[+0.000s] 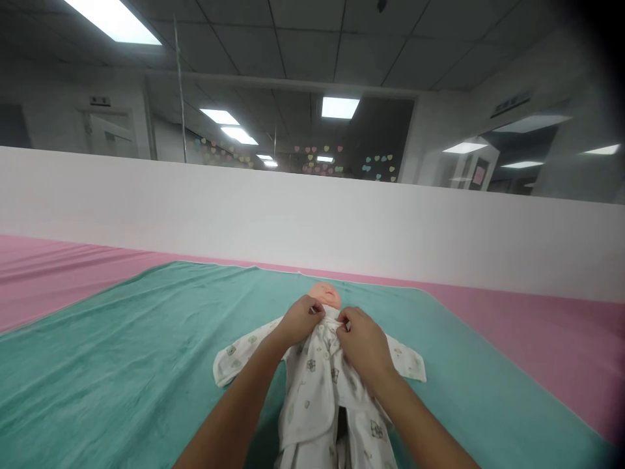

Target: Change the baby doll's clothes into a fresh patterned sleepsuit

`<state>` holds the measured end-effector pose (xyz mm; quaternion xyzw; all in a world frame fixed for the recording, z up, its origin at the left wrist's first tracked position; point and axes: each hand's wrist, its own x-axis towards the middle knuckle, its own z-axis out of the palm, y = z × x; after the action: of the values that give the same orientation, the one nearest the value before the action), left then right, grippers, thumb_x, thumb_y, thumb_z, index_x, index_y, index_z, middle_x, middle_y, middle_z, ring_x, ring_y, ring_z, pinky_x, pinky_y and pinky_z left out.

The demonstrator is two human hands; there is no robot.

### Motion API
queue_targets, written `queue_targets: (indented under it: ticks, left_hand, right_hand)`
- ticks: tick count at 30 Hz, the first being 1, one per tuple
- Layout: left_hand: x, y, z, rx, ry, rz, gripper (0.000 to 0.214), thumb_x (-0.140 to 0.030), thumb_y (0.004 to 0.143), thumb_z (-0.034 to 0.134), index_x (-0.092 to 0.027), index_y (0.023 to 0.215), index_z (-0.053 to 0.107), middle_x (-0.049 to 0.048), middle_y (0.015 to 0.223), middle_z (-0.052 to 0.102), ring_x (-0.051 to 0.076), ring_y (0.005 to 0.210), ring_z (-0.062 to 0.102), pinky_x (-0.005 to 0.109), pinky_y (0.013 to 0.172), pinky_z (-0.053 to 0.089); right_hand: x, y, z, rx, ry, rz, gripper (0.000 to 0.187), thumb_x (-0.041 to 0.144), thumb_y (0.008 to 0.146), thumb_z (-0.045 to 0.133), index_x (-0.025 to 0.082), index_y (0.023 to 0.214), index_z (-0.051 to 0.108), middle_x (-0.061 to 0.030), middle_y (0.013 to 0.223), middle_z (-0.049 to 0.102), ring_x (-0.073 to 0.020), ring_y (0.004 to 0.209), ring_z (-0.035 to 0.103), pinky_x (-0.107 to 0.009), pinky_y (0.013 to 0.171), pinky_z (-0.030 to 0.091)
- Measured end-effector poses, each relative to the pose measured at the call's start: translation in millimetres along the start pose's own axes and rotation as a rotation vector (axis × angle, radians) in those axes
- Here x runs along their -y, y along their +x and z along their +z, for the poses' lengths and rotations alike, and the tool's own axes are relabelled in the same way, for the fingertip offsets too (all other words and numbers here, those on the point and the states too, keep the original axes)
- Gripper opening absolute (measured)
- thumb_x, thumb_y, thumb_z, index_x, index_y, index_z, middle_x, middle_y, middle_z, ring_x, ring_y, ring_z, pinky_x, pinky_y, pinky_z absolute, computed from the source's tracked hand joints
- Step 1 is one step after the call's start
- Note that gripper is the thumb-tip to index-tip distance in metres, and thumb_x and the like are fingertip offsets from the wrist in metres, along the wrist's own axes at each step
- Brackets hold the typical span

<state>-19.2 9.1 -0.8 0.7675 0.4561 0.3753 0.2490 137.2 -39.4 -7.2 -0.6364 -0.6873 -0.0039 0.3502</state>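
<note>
Baby doll (pixel 328 295) on teal towel (pixel 122 365)

Neck of the baby doll (pixel 327 293) and collar of the white romper (pixel 315 384) hidden behind the left hand (pixel 300 320) and right hand (pixel 364 345); whether the fingers grip cloth or a fastening cannot be seen. Romper legs and both forearms (pixel 234 404) cut off by the lower edge. Romper print and the sign (pixel 100 101) above the far door too small to identify.
</note>
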Motion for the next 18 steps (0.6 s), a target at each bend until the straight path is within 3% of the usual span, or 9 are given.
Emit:
queue_targets:
  ticks: [3, 7, 13, 18]
  left_hand:
    - [1, 0, -0.5, 0.0, -0.012, -0.003, 0.018, -0.028, 0.076, 0.047, -0.015, 0.076, 0.059, 0.0023, 0.082, 0.06, 0.013, 0.069, 0.051, 0.024, 0.063, 0.039]
    - [2, 1, 0.0, -0.003, -0.042, 0.006, 0.018, -0.027, 0.075, 0.047, -0.015, 0.075, 0.061, 0.0027, 0.086, 0.06, 0.013, 0.071, 0.052, 0.024, 0.065, 0.039]
    - [-2, 2, -1.8, 0.032, 0.0, -0.005, 0.022, -0.026, 0.075, 0.047, -0.015, 0.078, 0.065, 0.0037, 0.089, 0.061, 0.014, 0.073, 0.053, 0.024, 0.067, 0.039]
    - [-3, 2, -3.8, 0.045, 0.011, -0.002, 0.024, -0.026, 0.076, 0.046, -0.017, 0.082, 0.067, 0.0035, 0.092, 0.062, 0.015, 0.077, 0.055, 0.025, 0.07, 0.04]
  right_hand:
    - [5, -3, -1, 0.022, -0.056, -0.028, 0.009, 0.02, 0.079, 0.042, 0.021, 0.076, 0.051, 0.0008, 0.079, 0.053, -0.0122, 0.066, 0.045, -0.025, 0.056, 0.023]
    - [13, -4, 1, 0.14, -0.092, 0.035, 0.022, 0.042, 0.081, 0.044, 0.021, 0.079, 0.048, -0.0009, 0.079, 0.051, -0.0133, 0.061, 0.044, -0.026, 0.053, 0.022]
    - [7, 0, -8, 0.231, -0.136, 0.018, 0.004, 0.02, 0.073, 0.045, 0.018, 0.076, 0.046, -0.0035, 0.078, 0.05, -0.0146, 0.067, 0.047, -0.025, 0.056, 0.025]
    - [1, 0, -16, 0.281, -0.187, -0.022, 0.01, 0.011, 0.066, 0.044, 0.019, 0.072, 0.045, -0.0022, 0.076, 0.052, -0.014, 0.066, 0.045, -0.025, 0.055, 0.024]
